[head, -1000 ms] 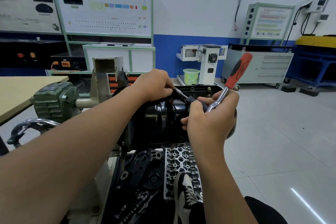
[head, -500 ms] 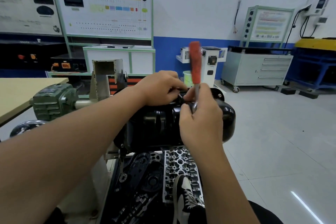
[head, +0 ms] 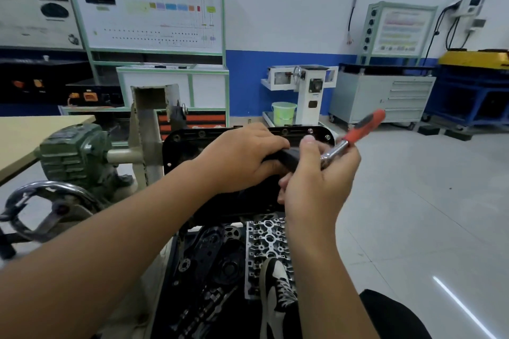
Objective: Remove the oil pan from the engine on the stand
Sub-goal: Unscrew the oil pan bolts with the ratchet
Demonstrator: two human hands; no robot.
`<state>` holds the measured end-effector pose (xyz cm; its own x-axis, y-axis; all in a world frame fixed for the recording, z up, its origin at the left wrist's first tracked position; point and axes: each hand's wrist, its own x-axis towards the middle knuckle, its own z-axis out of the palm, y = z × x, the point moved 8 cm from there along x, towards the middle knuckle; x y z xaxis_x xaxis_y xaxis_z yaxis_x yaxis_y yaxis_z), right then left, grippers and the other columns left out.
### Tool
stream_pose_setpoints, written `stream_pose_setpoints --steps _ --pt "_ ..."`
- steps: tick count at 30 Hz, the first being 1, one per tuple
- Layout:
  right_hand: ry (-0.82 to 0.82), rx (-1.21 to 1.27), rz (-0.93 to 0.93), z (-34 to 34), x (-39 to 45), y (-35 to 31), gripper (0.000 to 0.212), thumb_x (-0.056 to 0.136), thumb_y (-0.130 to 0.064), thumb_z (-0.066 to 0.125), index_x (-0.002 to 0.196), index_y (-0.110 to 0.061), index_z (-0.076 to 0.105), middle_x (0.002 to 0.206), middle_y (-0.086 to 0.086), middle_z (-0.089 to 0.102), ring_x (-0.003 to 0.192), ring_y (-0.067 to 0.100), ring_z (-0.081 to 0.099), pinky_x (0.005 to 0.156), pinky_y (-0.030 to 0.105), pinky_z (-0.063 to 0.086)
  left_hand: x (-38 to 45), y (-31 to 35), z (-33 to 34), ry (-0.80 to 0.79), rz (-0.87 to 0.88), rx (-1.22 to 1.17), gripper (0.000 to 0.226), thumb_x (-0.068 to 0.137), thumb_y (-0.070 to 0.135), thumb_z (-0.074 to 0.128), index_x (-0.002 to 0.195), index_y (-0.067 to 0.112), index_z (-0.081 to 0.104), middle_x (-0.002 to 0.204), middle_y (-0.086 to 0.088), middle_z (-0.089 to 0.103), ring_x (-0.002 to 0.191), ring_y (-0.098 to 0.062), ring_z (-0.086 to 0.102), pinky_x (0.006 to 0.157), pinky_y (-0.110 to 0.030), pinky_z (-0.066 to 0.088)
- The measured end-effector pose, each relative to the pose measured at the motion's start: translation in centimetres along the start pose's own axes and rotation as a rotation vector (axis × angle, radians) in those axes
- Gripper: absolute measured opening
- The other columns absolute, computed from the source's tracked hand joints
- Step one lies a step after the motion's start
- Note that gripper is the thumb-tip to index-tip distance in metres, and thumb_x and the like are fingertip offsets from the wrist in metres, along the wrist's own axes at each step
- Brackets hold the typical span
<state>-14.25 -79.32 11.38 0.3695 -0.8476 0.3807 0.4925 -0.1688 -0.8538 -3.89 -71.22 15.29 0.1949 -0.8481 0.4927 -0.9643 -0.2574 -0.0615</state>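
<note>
The black oil pan [head: 190,146] sits on the engine held by the stand [head: 148,129], its bolted flange facing me with bolts along the top edge. My left hand [head: 239,157] lies over the pan's middle, fingers curled round a dark extension bar [head: 289,158] of the ratchet. My right hand [head: 316,181] grips the ratchet [head: 355,132] near its chrome head. Its red handle points up and to the right. The socket end and the bolt under it are hidden by my hands.
A green gearbox [head: 74,154] and chrome handwheel [head: 46,203] flank the stand on the left. A cylinder head [head: 264,239], a shoe [head: 275,292] and loose engine parts lie in the tray below. A wooden table [head: 33,132] stands left; open floor stretches right.
The ratchet handle swung from upright back down to the right. The view shifted, showing more of the pan's flange. Both hands stay on the tool.
</note>
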Motion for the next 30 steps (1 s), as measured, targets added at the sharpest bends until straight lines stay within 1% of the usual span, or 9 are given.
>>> stream_pose_setpoints --steps 3,6,8,12,14,17,20,23,30 --pt "-0.089 -0.124 -0.154 0.2 -0.3 -0.9 0.043 0.103 -0.035 0.057 0.144 -0.029 0.046 0.091 -0.004 0.068 0.069 0.025 0.070 0.066 0.046 0.060 0.0 -0.1 0.0 -0.002 -0.037 -0.089 0.044 0.099 0.044 0.048 0.134 0.024 0.065 0.111 0.007 0.073 0.105 -0.016 0.063 0.091 -0.040 0.050" --pt "-0.224 -0.249 -0.307 1.8 -0.7 -2.1 0.058 0.102 -0.038 0.056 0.155 -0.044 0.033 0.079 -0.008 0.067 0.071 0.017 0.070 0.073 0.041 0.061 0.2 0.2 -0.2 -0.057 -0.061 -0.272 0.040 0.101 0.026 0.054 0.137 0.044 0.058 0.109 0.020 0.071 0.097 -0.004 0.066 0.085 -0.030 0.054" --pt "-0.224 -0.244 -0.272 1.9 -0.7 -1.7 0.050 0.100 -0.039 0.056 0.148 -0.041 0.043 0.075 -0.004 0.069 0.068 0.015 0.071 0.071 0.042 0.062 0.4 0.4 -0.1 -0.093 -0.080 -0.269 0.041 0.100 0.025 0.051 0.134 0.047 0.057 0.106 0.018 0.071 0.093 -0.005 0.066 0.082 -0.034 0.056" --pt "-0.066 0.006 -0.065 0.3 -0.5 0.1 0.016 0.101 -0.024 0.058 0.115 -0.030 0.053 0.074 -0.001 0.070 0.047 0.024 0.064 0.050 0.045 0.058 -0.3 1.0 0.1 0.017 -0.078 -0.050 0.050 0.093 0.041 0.048 0.142 0.032 0.055 0.131 0.012 0.066 0.115 -0.016 0.064 0.090 -0.040 0.054" --pt "0.019 0.109 0.003 -0.7 -0.6 0.8 0.014 0.096 -0.017 0.059 0.101 -0.027 0.050 0.068 0.006 0.067 0.040 0.030 0.058 0.043 0.043 0.053 -1.2 2.1 0.2 0.115 -0.057 0.011 0.057 0.086 0.042 0.046 0.138 0.022 0.059 0.129 0.004 0.068 0.113 -0.023 0.066 0.086 -0.042 0.057" --pt "0.020 0.147 0.031 -0.8 -0.9 1.2 0.023 0.091 -0.013 0.060 0.087 -0.032 0.048 0.055 0.008 0.061 0.039 0.034 0.058 0.041 0.038 0.053 -1.8 2.7 1.1 0.171 -0.076 0.072 0.058 0.078 0.021 0.069 0.135 0.012 0.063 0.126 -0.006 0.069 0.108 -0.028 0.068 0.086 -0.042 0.058" --pt "-0.030 0.144 0.043 -0.5 -0.6 1.0 0.020 0.091 -0.009 0.060 0.092 -0.027 0.051 0.061 0.004 0.065 0.044 0.032 0.064 0.044 0.041 0.056 -1.7 2.2 1.5 0.179 -0.133 0.108 0.064 0.075 0.016 0.075 0.137 0.015 0.061 0.123 -0.003 0.068 0.103 -0.023 0.067 0.084 -0.035 0.057" --pt "-0.055 0.142 0.058 -0.3 -0.4 0.6 0.016 0.089 -0.009 0.062 0.096 -0.018 0.051 0.063 0.002 0.067 0.044 0.030 0.065 0.044 0.041 0.058 -1.7 2.2 1.3 0.193 -0.158 0.073 0.061 0.075 0.013 0.073 0.135 0.013 0.062 0.119 -0.004 0.068 0.102 -0.025 0.067 0.081 -0.037 0.058" --pt "-0.129 0.175 0.065 0.8 -0.7 0.3 0.026 0.095 -0.039 0.070 0.095 -0.021 0.050 0.066 -0.002 0.072 0.042 0.025 0.065 0.046 0.038 0.058 -2.4 1.8 0.6 0.273 -0.192 -0.025 0.046 0.088 0.015 0.064 0.134 0.013 0.063 0.120 -0.002 0.068 0.104 -0.025 0.066 0.078 -0.039 0.056"
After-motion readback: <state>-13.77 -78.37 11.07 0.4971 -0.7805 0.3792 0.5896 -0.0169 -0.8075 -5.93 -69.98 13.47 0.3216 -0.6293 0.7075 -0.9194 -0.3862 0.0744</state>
